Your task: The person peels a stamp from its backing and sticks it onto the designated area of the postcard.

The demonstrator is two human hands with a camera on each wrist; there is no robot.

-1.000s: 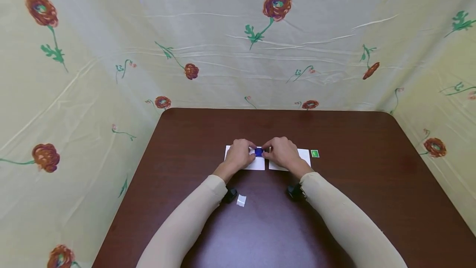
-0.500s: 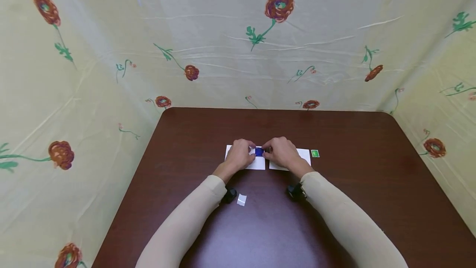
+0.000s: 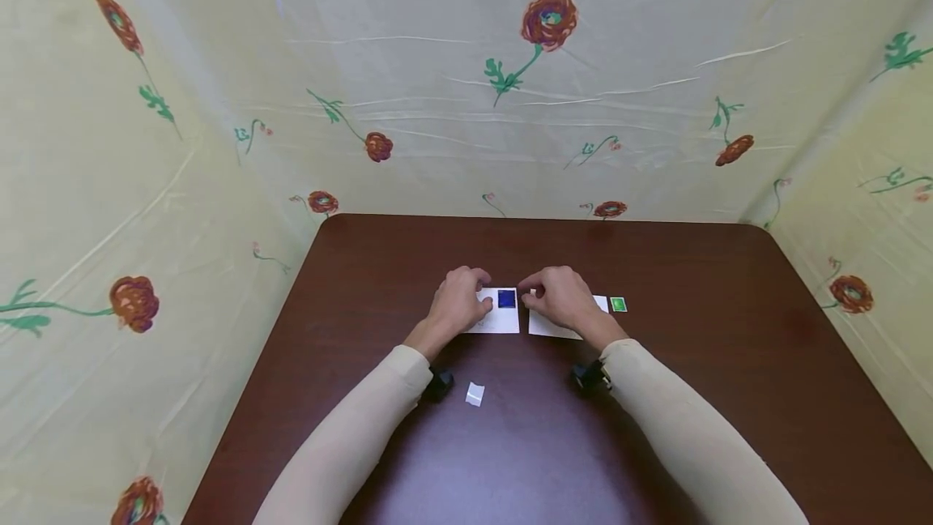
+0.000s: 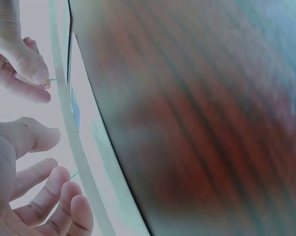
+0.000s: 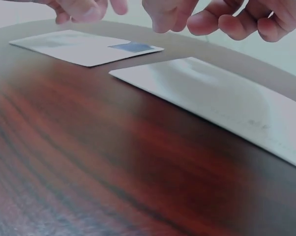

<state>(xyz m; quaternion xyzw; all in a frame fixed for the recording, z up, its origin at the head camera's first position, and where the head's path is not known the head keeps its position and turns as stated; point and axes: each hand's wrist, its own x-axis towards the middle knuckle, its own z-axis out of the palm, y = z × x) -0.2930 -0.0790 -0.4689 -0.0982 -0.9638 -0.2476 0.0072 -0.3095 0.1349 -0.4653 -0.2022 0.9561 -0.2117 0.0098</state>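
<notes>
A white envelope [image 3: 493, 322] lies on the table with a dark blue stamp [image 3: 506, 299] flat at its upper right corner. My left hand [image 3: 455, 298] is over this envelope's left part, thumb and fingers apart and free of the stamp. Relaxed, spread fingers of the left hand [image 4: 44, 182] show in the left wrist view. My right hand [image 3: 561, 298] hovers over a second white envelope [image 3: 550, 329], covering much of it. In the right wrist view, the loosely bent fingers of the right hand [image 5: 226, 19] hold nothing and are above the envelopes.
A green stamp [image 3: 618, 304] with a white border lies just right of the second envelope. Nearer to me is a small whitish slip [image 3: 475, 394] on the brown table [image 3: 466, 460]. Flowered cloth [image 3: 437, 87] hangs behind and beside the table.
Both hands have let go of the blue stamp and drawn apart, the left hand to the left and the right hand slightly to the right. The stamp stays on the left envelope.
</notes>
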